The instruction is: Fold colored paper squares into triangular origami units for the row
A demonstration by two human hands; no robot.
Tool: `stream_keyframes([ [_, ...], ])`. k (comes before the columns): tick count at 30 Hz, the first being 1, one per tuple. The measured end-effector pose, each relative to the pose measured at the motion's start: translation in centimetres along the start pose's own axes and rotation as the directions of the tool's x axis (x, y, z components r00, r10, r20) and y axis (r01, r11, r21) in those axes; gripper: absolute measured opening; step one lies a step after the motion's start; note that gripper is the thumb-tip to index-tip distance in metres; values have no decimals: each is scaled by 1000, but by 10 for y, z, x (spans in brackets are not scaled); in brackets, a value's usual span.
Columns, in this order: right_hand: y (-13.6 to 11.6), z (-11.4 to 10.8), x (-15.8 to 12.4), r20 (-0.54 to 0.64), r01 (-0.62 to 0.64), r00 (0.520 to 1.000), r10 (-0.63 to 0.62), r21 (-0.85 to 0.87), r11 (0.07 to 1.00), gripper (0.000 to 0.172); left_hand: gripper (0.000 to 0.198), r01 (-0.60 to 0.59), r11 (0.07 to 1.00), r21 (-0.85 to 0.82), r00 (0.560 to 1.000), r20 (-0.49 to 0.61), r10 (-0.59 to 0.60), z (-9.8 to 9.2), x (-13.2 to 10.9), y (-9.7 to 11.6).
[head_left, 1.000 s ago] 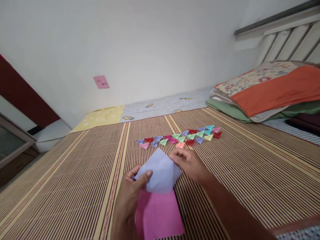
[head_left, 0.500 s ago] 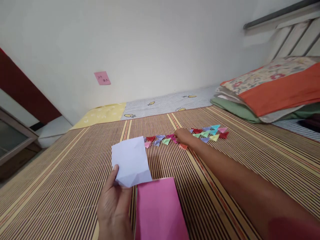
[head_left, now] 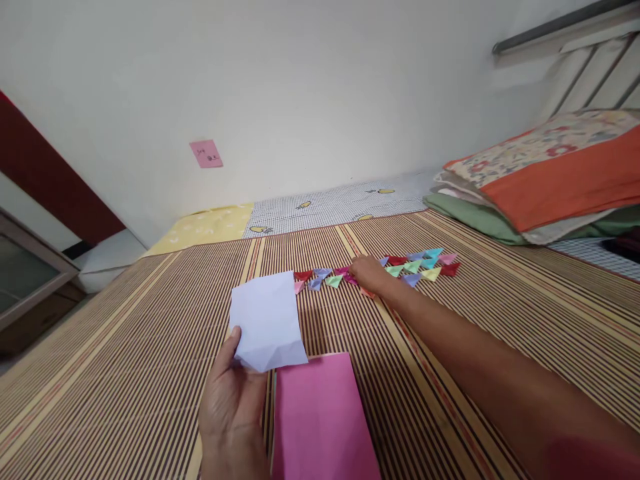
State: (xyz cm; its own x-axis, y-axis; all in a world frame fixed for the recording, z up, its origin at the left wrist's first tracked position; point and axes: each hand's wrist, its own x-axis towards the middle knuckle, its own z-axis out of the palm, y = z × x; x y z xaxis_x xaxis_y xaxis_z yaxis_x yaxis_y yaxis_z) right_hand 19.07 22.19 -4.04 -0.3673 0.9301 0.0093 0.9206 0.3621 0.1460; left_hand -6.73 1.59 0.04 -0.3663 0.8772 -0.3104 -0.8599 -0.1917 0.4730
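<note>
Head view: left hand (head_left: 233, 403) grasps pale lavender paper sheet (head_left: 266, 317), thumb on front, sheet tilted up above striped mat (head_left: 150, 360). Right hand (head_left: 367, 272), farther out, is at rows of small folded paper triangles (head_left: 334, 281), by magenta ones; fingertips hidden, so cannot tell whether it grips any. Pink paper (head_left: 323, 420) lies just below sheet, nearer viewer. Behind: wall (head_left: 325, 100) with pink note (head_left: 206, 154); far right, orange-and-floral cushion (head_left: 565, 190).

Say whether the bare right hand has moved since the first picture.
Yes: against the striped tan mat, the right hand moved forward, to colourful triangular paper pieces.
</note>
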Motion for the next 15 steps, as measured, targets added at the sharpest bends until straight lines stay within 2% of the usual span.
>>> stream_keyframes([
  [5, 2, 2, 2, -25, 14, 1000, -13, 56, 998, 34, 59, -1, 1000, 9, 999, 46, 1, -3, 1, 0],
  [8, 8, 0, 3, -46, 7, 999, -1, 122, 992, 34, 59, -13, 1000, 21, 1000, 16, 12, 0, 0, 0],
  [12, 29, -8, -1, -94, -41, 994, 63, 219, 975, 32, 55, -15, 999, 33, 999, -41, 16, 5, -3, 1],
  [15, 50, -11, -8, -122, -120, 980, 156, 261, 958, 32, 53, -15, 999, 47, 998, -55, 17, 5, -4, 2],
])
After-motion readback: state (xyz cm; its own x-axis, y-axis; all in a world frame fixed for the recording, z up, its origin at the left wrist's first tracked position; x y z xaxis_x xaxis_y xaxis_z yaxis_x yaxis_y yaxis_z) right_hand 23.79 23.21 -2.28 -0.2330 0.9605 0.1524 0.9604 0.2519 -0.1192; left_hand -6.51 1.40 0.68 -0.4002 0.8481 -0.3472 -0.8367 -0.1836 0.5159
